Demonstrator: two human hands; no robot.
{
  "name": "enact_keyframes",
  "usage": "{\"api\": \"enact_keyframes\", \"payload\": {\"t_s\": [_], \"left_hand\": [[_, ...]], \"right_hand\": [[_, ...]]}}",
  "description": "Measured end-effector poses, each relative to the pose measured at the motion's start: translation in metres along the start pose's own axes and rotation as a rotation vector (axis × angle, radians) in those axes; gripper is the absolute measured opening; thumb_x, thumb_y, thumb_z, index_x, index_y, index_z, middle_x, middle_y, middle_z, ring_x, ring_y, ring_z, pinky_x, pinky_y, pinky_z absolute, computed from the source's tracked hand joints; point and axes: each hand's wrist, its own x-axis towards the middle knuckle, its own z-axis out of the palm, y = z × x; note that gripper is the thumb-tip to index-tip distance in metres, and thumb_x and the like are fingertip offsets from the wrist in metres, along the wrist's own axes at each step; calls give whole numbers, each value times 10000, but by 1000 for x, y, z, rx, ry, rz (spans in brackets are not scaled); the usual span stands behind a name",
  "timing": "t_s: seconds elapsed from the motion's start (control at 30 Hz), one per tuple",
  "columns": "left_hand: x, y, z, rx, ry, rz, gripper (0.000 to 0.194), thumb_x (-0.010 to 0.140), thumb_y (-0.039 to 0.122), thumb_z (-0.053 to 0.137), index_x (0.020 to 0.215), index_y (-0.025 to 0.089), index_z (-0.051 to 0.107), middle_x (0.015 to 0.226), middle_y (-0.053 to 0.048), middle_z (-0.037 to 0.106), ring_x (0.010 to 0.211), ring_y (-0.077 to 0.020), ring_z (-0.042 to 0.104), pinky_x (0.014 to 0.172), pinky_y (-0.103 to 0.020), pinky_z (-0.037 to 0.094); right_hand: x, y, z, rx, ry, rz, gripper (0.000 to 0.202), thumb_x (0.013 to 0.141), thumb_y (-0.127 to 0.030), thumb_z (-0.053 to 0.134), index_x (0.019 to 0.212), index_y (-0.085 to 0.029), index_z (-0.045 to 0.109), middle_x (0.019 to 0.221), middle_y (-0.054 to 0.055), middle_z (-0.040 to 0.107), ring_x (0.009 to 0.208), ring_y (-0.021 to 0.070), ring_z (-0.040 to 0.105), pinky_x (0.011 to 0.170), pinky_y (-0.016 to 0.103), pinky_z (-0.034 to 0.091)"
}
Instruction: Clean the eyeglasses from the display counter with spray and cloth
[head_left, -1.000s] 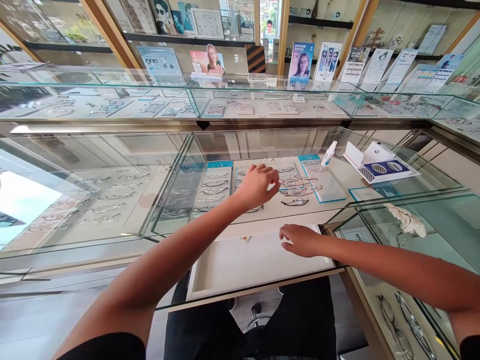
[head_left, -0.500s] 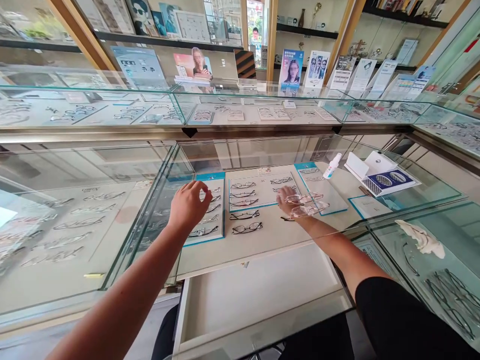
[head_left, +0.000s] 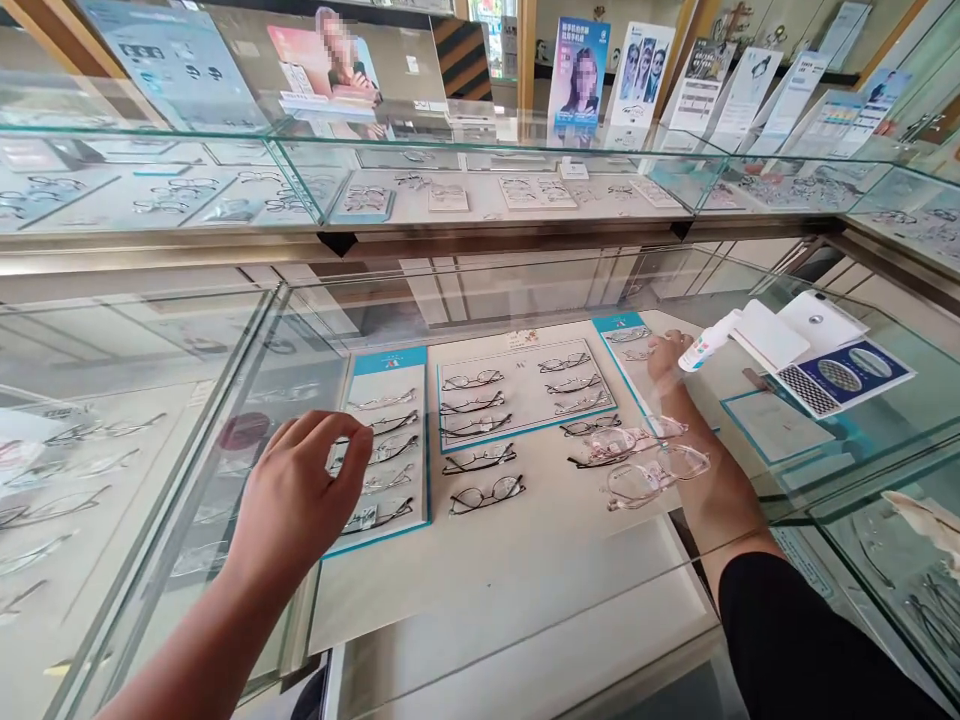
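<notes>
My left hand (head_left: 300, 490) hovers at the left over the display case, thumb and index finger pinched into a ring; whatever may sit at the fingertips is hidden. Behind it lies a blue-edged board (head_left: 390, 360) with several eyeglasses. My right hand (head_left: 666, 360) reaches to the right-hand display board (head_left: 621, 322), beside eyeglasses (head_left: 630, 337) at its top and near a white spray bottle (head_left: 709, 342). Its fingers are partly hidden and soft. Pink-framed eyeglasses (head_left: 649, 475) show in front of my right forearm. A middle board (head_left: 525, 375) carries several eyeglasses in two columns.
An open white and blue box (head_left: 847, 365) lies at the right. Dark-framed eyeglasses (head_left: 487, 493) lie in front of the middle board. A drawer (head_left: 555, 640) is pulled out at the near side. Glass panes and edges cross the case; a farther glass counter (head_left: 487, 210) holds more frames.
My right hand has moved right and away from me, from the middle board to the right-hand board. The view has shifted closer and tilted down. My left hand keeps its pinched shape.
</notes>
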Motion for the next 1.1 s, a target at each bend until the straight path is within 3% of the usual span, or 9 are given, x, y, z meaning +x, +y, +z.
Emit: {"api": "enact_keyframes", "payload": {"t_s": [0.1, 0.27, 0.43, 0.6, 0.77, 0.9, 1.1], "left_hand": [[-2, -5, -1, -10, -18, -1, 349, 1069, 577, 464, 913, 311, 627, 1025, -44, 752, 1019, -313, 680, 853, -460, 515], [-4, -9, -3, -4, -38, -8, 383, 1091, 572, 456, 915, 301, 663, 1035, -55, 762, 983, -295, 650, 731, -415, 483], [-3, -5, -5, -9, -23, 4, 376, 1088, 579, 473, 900, 309, 655, 1022, -37, 768, 935, -286, 648, 697, -416, 478], [-2, -7, -5, -3, -27, -1, 399, 1089, 599, 456, 903, 308, 654, 1033, -43, 770, 960, -288, 664, 670, -411, 482], [-3, -10, -4, 2, -18, 4, 394, 1087, 603, 449, 918, 310, 649, 1044, -56, 766, 1021, -304, 690, 699, -417, 491], [-3, -10, -3, 4, -15, 1, 404, 1092, 611, 441, 916, 304, 636, 1042, -66, 764, 1038, -311, 686, 697, -420, 479], [-2, -12, -1, 6, -11, 17, 399, 1105, 575, 448, 901, 283, 628, 1021, -71, 755, 966, -300, 652, 776, -446, 499]], "right_hand": [[6, 9, 7, -86, 8, 87, 246, 924, -167, 562, 897, -136, 804, 1379, 264, 694, 1313, 428, 532, 1152, 627, 384], [15, 21, 13, -157, -36, 88, 238, 898, -209, 614, 854, -161, 843, 1386, 236, 720, 1275, 459, 536, 1125, 630, 364], [24, 28, 20, -187, -65, 17, 260, 955, -226, 602, 933, -181, 857, 1470, 220, 721, 1347, 460, 522, 1137, 632, 357], [37, 24, 35, -193, -117, -84, 222, 974, -176, 608, 884, -213, 808, 1547, 129, 734, 1489, 404, 460, 1198, 573, 327], [45, 22, 39, -186, -165, -154, 147, 953, -160, 668, 883, -185, 795, 1393, 162, 811, 1425, 362, 486, 1141, 487, 309], [46, 19, 37, -212, -164, -168, 160, 936, -144, 645, 887, -183, 793, 1231, 155, 840, 1307, 359, 544, 1081, 495, 295], [38, 10, 36, -296, -167, -161, 201, 955, -184, 618, 882, -168, 805, 1157, 179, 813, 1169, 360, 525, 963, 489, 276]]}}
